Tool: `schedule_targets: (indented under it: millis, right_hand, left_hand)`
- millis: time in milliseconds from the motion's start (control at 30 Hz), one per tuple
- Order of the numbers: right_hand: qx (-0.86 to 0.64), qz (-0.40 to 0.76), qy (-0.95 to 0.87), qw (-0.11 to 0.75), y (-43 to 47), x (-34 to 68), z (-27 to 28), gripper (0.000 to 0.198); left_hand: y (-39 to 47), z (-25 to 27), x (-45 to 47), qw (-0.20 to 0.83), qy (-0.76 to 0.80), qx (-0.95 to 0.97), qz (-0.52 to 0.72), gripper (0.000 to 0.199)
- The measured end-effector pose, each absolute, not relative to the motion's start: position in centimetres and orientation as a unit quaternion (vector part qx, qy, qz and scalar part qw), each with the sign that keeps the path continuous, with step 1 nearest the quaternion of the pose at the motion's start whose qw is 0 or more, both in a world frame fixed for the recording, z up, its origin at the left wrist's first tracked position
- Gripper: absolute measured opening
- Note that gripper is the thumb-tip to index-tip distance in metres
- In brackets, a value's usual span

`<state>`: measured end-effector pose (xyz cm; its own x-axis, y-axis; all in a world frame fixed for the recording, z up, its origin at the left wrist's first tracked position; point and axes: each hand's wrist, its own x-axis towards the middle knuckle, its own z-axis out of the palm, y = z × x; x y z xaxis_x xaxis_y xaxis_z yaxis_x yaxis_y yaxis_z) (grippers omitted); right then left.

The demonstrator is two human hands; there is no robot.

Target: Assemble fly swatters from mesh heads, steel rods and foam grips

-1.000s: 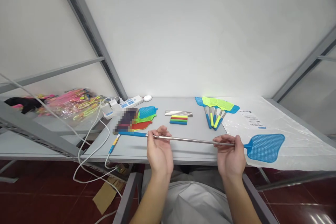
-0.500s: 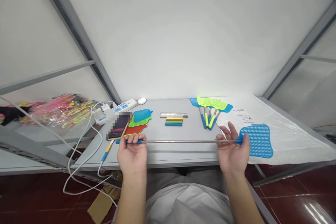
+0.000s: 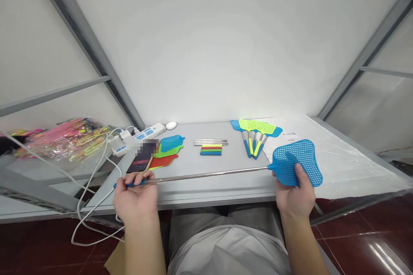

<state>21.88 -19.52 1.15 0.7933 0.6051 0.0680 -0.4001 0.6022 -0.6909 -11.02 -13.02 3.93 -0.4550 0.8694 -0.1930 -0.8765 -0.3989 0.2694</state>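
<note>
A fly swatter (image 3: 209, 175) with a blue mesh head, a long thin metal shaft and a blue handle stretches between my hands above the table's front edge. My left hand (image 3: 137, 197) has its fingers curled round the blue handle. On the other side, my right hand (image 3: 297, 197) pinches the mesh head, thumb on top and fingers behind it. Beyond the shaft lie several metal rods (image 3: 211, 142) and a row of coloured handles (image 3: 211, 150). Loose blue (image 3: 172, 142), green (image 3: 170, 151) and red (image 3: 164, 161) swatter heads overlap to their left. Several fly swatters (image 3: 254, 137) are fanned out farther right.
A phone (image 3: 141, 160) lies at the table's left, by a power strip (image 3: 150, 132) with white cables (image 3: 84, 197) hanging down. White plastic sheeting (image 3: 348, 167) covers the right end. Bagged colourful items (image 3: 71, 142) lie on the left shelf. Metal posts (image 3: 90, 56) frame the table.
My left hand has moved left and slightly down with the handle, tilting the shaft. My right hand has shifted from beside the shaft's end to gripping the mesh head. The camera has shifted slightly.
</note>
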Motion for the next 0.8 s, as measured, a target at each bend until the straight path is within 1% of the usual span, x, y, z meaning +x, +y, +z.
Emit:
schedule_targets:
  millis: [100, 200, 267, 333, 467, 600, 667, 800]
  right_hand:
    - [-0.364, 0.281, -0.13, 0.878, -19.2, 21.8, 1.3, 0.027]
    - [-0.358, 0.299, -0.146, 0.872, -19.2, 21.2, 1.8, 0.035]
    - [-0.351, 0.311, -0.169, 0.867, -19.3, 20.2, 2.1, 0.039]
    - [-0.349, 0.319, -0.185, 0.862, -19.5, 18.8, 2.2, 0.04]
    - [-0.357, 0.371, -0.198, 0.834, -19.6, 16.1, 1.4, 0.038]
    - [-0.385, 0.362, -0.198, 0.825, -19.4, 15.4, 0.8, 0.034]
    - [-0.387, 0.366, -0.199, 0.822, -19.5, 15.1, 0.8, 0.034]
    - [-0.368, 0.418, -0.201, 0.806, -20.4, 13.6, 0.6, 0.035]
  left_hand:
    - [-13.1, 3.9, -11.5, 0.496, 0.17, 0.022, 0.851, 0.031]
    - [-13.0, 3.7, -11.1, 0.489, 0.172, 0.034, 0.854, 0.038]
    - [-13.1, 3.7, -10.1, 0.478, 0.179, 0.029, 0.859, 0.041]
    - [-13.3, 3.6, -8.3, 0.473, 0.19, 0.034, 0.86, 0.04]
    - [-14.6, 3.4, -3.3, 0.511, 0.212, 0.079, 0.829, 0.032]
    - [-16.2, 3.4, 0.1, 0.518, 0.213, 0.11, 0.821, 0.026]
    - [-16.9, 3.6, 1.3, 0.514, 0.206, 0.133, 0.822, 0.026]
    - [-18.5, 4.1, 3.5, 0.538, 0.208, 0.181, 0.797, 0.028]
